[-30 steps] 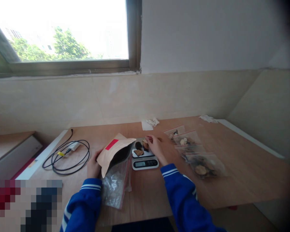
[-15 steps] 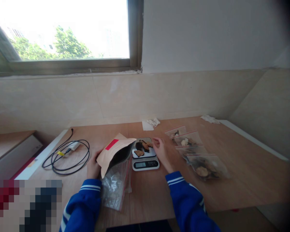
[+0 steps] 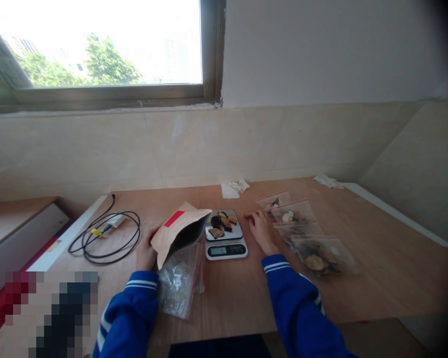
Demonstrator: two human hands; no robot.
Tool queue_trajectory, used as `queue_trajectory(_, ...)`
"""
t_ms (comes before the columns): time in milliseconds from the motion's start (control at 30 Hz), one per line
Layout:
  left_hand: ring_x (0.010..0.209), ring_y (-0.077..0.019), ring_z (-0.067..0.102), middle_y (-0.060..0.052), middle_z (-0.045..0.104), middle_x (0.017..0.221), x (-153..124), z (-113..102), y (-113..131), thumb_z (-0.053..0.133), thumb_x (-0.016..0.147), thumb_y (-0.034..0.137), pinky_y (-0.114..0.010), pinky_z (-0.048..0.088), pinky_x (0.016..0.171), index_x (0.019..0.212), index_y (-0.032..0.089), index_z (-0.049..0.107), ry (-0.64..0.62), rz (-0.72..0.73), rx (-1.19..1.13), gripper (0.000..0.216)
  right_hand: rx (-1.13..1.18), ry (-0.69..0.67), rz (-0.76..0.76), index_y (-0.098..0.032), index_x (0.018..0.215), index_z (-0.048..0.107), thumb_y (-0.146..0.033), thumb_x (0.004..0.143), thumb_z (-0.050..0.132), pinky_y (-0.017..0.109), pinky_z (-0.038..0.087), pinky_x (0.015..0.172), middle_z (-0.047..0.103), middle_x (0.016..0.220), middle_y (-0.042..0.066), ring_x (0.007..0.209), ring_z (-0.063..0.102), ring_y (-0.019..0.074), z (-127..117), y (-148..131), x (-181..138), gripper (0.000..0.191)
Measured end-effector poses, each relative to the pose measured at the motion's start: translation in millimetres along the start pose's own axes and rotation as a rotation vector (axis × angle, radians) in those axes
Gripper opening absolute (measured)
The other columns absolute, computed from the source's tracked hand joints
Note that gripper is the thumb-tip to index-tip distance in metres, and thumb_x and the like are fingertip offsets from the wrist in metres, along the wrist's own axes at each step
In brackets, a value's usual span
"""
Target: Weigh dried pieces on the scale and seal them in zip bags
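Note:
A small digital scale [image 3: 226, 248] stands on the wooden table [image 3: 377, 278] with several dark and brown dried pieces [image 3: 222, 223] on its pan. My left hand [image 3: 145, 253] holds the back of a tan paper pouch with a red label [image 3: 177, 232], whose mouth gapes toward the scale. An empty clear zip bag [image 3: 179, 286] lies under the pouch. My right hand [image 3: 262, 229] rests flat on the table just right of the scale, fingers stretched out and holding nothing.
Several clear zip bags of dried pieces [image 3: 306, 236] lie in a row right of my right hand. A coiled black cable with a white adapter [image 3: 106, 236] lies at the left. Crumpled paper scraps [image 3: 236, 187] sit near the tiled wall.
My right hand has drawn back from above the scale pan to the right and come down flat on the table. The left hand still holds the pouch.

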State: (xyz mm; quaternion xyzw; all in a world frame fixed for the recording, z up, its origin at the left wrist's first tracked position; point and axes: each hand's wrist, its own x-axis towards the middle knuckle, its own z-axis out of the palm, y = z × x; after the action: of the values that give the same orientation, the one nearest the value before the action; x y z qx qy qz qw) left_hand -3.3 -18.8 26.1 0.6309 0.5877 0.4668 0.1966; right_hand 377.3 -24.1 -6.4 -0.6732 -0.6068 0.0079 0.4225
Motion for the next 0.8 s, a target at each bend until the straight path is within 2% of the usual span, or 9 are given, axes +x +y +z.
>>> queue_trajectory(100,0.1,-0.0292,0.062,-0.008,0.07,0.103,0,0,0,0.056,0.068,0.035,-0.039,0.048,0.088,0.107,0.016,0.065,-0.001,-0.009,0.012,0.045,0.113,0.02,-0.011,-0.016,0.09,0.062,-0.012,0.079,0.044,0.037,0.047,0.081,0.062,0.092,0.011,0.087,0.059,0.0226,-7,-10,-4,0.021)
queue_trajectory(233,0.1,-0.0286,0.062,-0.008,0.07,0.103,0,0,-1,0.056,0.068,0.035,-0.04,0.047,0.089,0.108,0.016,0.065,-0.013,-0.001,0.007,0.045,0.272,0.048,-0.089,-0.018,0.096,0.06,-0.022,0.082,0.051,0.037,0.048,0.08,0.064,0.095,0.009,0.088,0.059,0.0224,-23,-32,-18,0.018)
queue_trajectory(367,0.1,-0.0283,0.062,-0.009,0.07,0.104,0,0,0,0.057,0.068,0.038,-0.039,0.048,0.088,0.109,0.015,0.064,-0.024,0.017,-0.009,0.047,0.276,-0.112,-0.269,-0.021,0.1,0.061,-0.021,0.084,0.053,0.038,0.046,0.084,0.066,0.098,0.006,0.095,0.057,0.0228,-38,-57,-33,0.018)
queue_trajectory(500,0.1,-0.0285,0.062,-0.009,0.069,0.105,0,0,-1,0.057,0.069,0.038,-0.039,0.048,0.088,0.11,0.015,0.064,-0.017,0.016,0.006,0.047,0.199,-0.244,-0.37,-0.021,0.1,0.062,-0.013,0.085,0.05,0.04,0.046,0.084,0.066,0.098,0.007,0.097,0.057,0.0237,-33,-65,-37,0.021)
queue_trajectory(633,0.099,-0.0284,0.062,-0.009,0.07,0.105,0,1,-3,0.056,0.069,0.039,-0.039,0.048,0.087,0.108,0.015,0.065,-0.002,0.031,0.018,0.046,0.119,-0.204,-0.371,-0.021,0.102,0.063,-0.014,0.085,0.05,0.044,0.045,0.088,0.06,0.108,0.01,0.103,0.054,0.0255,-34,-71,-32,0.022)
queue_trajectory(700,0.099,-0.0285,0.062,-0.009,0.07,0.105,0,1,-3,0.056,0.069,0.039,-0.039,0.048,0.087,0.108,0.015,0.065,0.001,0.033,0.021,0.046,0.154,-0.147,-0.368,-0.021,0.106,0.062,-0.015,0.087,0.049,0.044,0.044,0.09,0.056,0.112,0.011,0.106,0.052,0.025,-46,-84,-29,0.024)
queue_trajectory(800,0.099,-0.0285,0.063,-0.009,0.07,0.105,0,0,-3,0.057,0.069,0.04,-0.038,0.048,0.086,0.108,0.015,0.064,0.0,0.03,0.019,0.047,0.296,-0.093,-0.407,-0.021,0.105,0.062,-0.017,0.089,0.047,0.039,0.044,0.091,0.058,0.108,0.009,0.105,0.053,0.0218,-73,-120,-27,0.022)
